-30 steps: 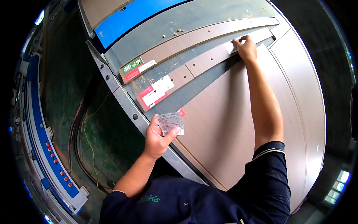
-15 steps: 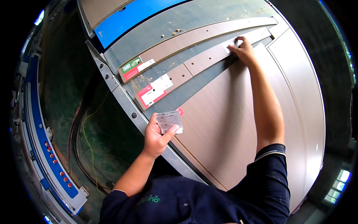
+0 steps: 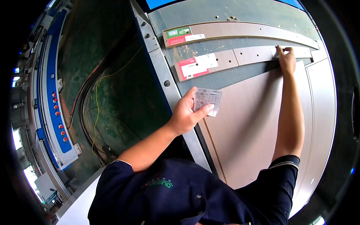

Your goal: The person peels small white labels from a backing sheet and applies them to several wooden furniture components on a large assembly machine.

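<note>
Our left hand (image 3: 186, 114) is clamped on a sheet of small white labels (image 3: 207, 100), held near us over the metal frame rail (image 3: 165, 80). Our right hand (image 3: 287, 60) presses a white sticker (image 3: 275, 51) onto the far right strip (image 3: 258, 54). Two strips to the left already carry red-and-white labels (image 3: 197, 64); judging by the sheet, more stickers remain.

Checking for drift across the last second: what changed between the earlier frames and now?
Little moved. The right hand stays pressed on the small white sticker on the long grey metal strip. The left hand keeps its grip on the white printed label sheet. The red-and-white labels are unchanged.
</note>
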Demonstrator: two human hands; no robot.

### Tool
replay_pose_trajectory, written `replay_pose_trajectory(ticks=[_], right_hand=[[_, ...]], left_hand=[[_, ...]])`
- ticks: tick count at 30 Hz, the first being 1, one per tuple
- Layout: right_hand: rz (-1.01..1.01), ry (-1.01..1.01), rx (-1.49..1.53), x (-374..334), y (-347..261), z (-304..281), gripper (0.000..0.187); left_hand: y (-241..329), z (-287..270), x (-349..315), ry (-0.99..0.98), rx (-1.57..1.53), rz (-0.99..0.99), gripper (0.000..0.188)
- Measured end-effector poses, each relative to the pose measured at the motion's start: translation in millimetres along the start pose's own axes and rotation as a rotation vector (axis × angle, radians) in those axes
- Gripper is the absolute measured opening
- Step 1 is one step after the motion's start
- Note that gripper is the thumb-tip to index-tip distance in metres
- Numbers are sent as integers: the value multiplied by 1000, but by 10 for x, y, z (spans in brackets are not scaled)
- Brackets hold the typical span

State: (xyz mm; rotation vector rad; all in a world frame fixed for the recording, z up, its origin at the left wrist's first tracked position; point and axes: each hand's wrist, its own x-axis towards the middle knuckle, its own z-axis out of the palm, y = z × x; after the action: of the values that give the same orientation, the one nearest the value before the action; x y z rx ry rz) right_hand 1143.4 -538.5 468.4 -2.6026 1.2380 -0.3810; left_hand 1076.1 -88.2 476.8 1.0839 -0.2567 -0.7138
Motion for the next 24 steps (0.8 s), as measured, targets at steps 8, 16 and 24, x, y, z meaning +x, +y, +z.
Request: replay_pose_trajectory(ticks=[8, 16, 24], right_hand=[[-177, -95, 140, -23, 299, 56, 66], [-108, 29, 245, -60, 334, 113, 34], [-124, 146, 274, -358, 208, -14, 35]], left_hand=[[-1, 2, 0, 2, -48, 61, 28], [-12, -5, -4, -15, -15, 84, 25], [23, -37, -1, -73, -34, 150, 29]])
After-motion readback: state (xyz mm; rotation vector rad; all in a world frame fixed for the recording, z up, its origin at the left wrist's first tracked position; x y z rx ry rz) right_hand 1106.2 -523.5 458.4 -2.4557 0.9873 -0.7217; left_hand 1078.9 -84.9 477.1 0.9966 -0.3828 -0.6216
